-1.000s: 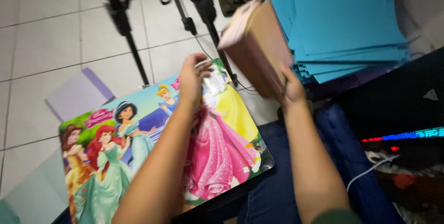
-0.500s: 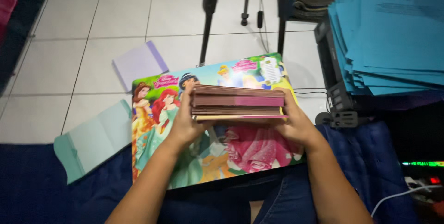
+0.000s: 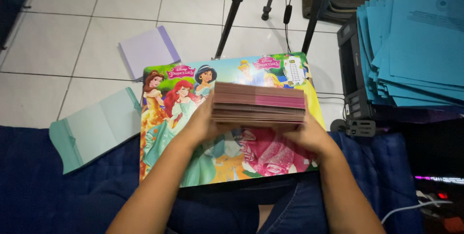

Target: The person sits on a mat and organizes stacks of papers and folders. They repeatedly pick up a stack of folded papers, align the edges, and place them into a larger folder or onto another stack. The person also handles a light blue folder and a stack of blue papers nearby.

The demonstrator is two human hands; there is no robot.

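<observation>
A thick stack of pink and brown paper sheets (image 3: 259, 103) is held flat between both hands, edge toward me. My left hand (image 3: 203, 125) grips its left end and my right hand (image 3: 309, 135) grips its right end. Under the stack lies a colourful cartoon-printed lap board (image 3: 164, 132), resting across my legs.
On the tiled floor lie a folded lilac paper (image 3: 149, 50) and a folded mint-green paper (image 3: 94, 130). A pile of blue sheets (image 3: 415, 45) sits on a black printer (image 3: 350, 79) at right. Tripod legs (image 3: 232, 16) stand behind the board. A dark blue cloth (image 3: 43, 185) covers the near floor.
A second ago the stack was tilted up at the right in my right hand. It came down over the board, and both hands now hold it level.
</observation>
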